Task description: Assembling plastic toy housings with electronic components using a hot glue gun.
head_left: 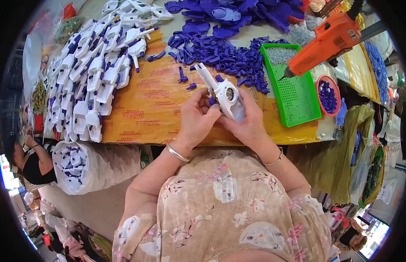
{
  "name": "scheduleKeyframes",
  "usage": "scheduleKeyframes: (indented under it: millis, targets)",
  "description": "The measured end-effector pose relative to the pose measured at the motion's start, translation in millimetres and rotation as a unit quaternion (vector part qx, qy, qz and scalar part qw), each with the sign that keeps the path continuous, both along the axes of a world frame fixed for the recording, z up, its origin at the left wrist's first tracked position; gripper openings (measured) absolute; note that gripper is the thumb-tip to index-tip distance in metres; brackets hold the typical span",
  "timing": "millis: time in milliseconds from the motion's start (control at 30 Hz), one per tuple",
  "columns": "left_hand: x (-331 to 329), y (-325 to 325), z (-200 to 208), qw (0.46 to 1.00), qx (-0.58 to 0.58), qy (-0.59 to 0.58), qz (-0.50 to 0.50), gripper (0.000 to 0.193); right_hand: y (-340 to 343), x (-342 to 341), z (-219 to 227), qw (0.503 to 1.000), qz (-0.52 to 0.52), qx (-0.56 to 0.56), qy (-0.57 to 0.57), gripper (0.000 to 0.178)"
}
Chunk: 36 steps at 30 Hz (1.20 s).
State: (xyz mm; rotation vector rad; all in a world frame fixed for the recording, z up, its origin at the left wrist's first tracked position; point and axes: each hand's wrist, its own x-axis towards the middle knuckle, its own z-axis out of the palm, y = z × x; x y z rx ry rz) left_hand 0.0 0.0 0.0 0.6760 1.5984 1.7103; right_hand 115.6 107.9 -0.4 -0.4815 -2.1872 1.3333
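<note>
Both of my hands hold a white plastic toy housing [230,107] above the near part of the table. It has a long narrow arm pointing up and left, a round metallic part set in its body, and purple pieces on its left side. My left hand [196,118] is closed at its left edge, thumb near a purple piece [212,101]. Around the right side of the body, my right hand [251,118] is closed, supporting it from below. Just beyond lie loose small purple plastic parts [211,50]; a few sit apart, nearer the housing.
White-and-purple housings [93,74] are piled at left; larger purple shells [255,15] lie at the back. An orange electric screwdriver [323,43] hangs over a green tray [316,114] with screws [279,54]. A red basket [337,87] stands right; a filled sack [111,163] and another person [34,161] are at left.
</note>
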Motion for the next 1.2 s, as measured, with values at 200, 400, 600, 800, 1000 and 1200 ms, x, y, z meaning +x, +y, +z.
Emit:
scheduleKeyframes:
  millis: [200,400,600,800,1000,1200]
  targets:
    - [-12.2,-1.9,9.2,0.990,0.023,-0.135,-0.018,0.046,-1.0,-0.4,9.9,0.999,0.032,0.041,0.009,0.064]
    - [-18.1,-5.6,8.2,0.975,0.044,-0.213,-0.039,0.050,-2.8,1.0,12.3,0.998,0.013,0.057,-0.010,0.063]
    - [-17.7,-7.8,9.8,0.960,0.083,-0.262,-0.060,0.052,-7.3,3.4,19.5,0.986,-0.029,0.166,0.004,0.066]
    - [-15.7,-8.6,9.5,0.960,0.088,-0.261,-0.054,0.052,-9.0,5.0,19.9,0.978,-0.046,0.203,-0.013,0.068]
    - [-14.5,-9.8,7.1,0.960,0.097,-0.258,-0.053,0.052,-10.1,6.5,21.6,0.983,-0.048,0.175,-0.011,0.063]
    - [-13.2,-9.2,9.5,0.963,0.086,-0.250,-0.053,0.050,-9.8,6.5,22.6,0.979,-0.037,0.199,-0.029,0.068]
